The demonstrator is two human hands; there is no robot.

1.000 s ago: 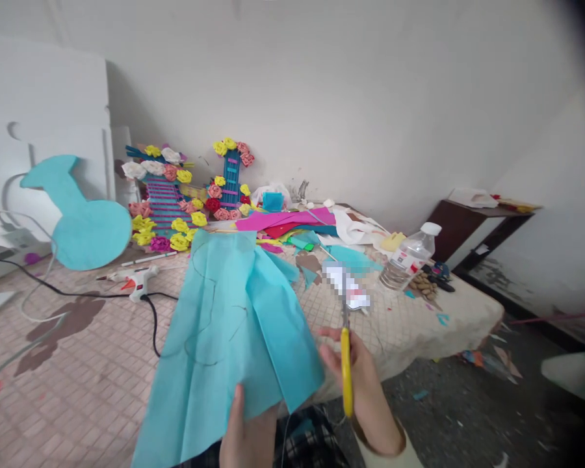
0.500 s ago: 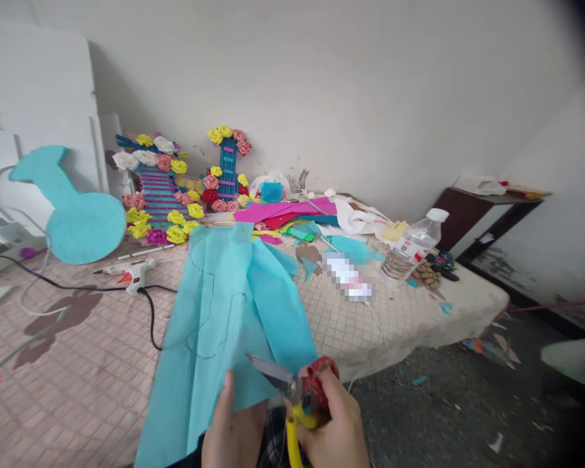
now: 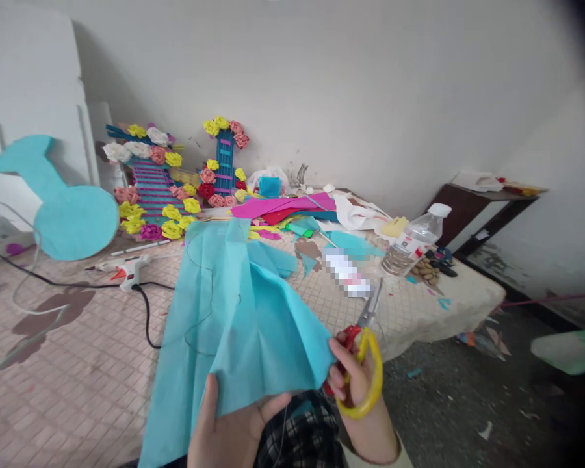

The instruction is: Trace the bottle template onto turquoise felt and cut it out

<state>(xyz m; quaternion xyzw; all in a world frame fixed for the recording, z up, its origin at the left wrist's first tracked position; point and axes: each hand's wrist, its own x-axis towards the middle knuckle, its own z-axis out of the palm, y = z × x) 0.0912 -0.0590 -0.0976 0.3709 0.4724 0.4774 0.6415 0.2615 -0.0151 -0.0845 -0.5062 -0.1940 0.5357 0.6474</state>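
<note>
A large light blue sheet [image 3: 258,325], creased, with a dark curved outline drawn on it, hangs over the table's front edge. My left hand [image 3: 234,429] is under its near edge, palm up, with the thumb over the top side; the other fingers are partly hidden beneath. My right hand [image 3: 353,374] holds scissors [image 3: 370,390] with one yellow and one red handle, their blades pointing up and away from the sheet. Its thumb and fingers also pinch the sheet's right corner, which is lifted.
On the left are a glue gun [image 3: 132,273] with cables and a light blue guitar-like cutout [image 3: 75,221]. Behind stand flower-trimmed shapes [image 3: 151,188]. Coloured sheets [image 3: 287,207], a blurred-out phone-like object [image 3: 346,272] and a plastic bottle [image 3: 414,240] lie or stand to the right.
The scissors have swung from lying over the sheet to pointing up and right. My right hand has moved right and up and now grips the sheet's corner, which has spread out to the right.
</note>
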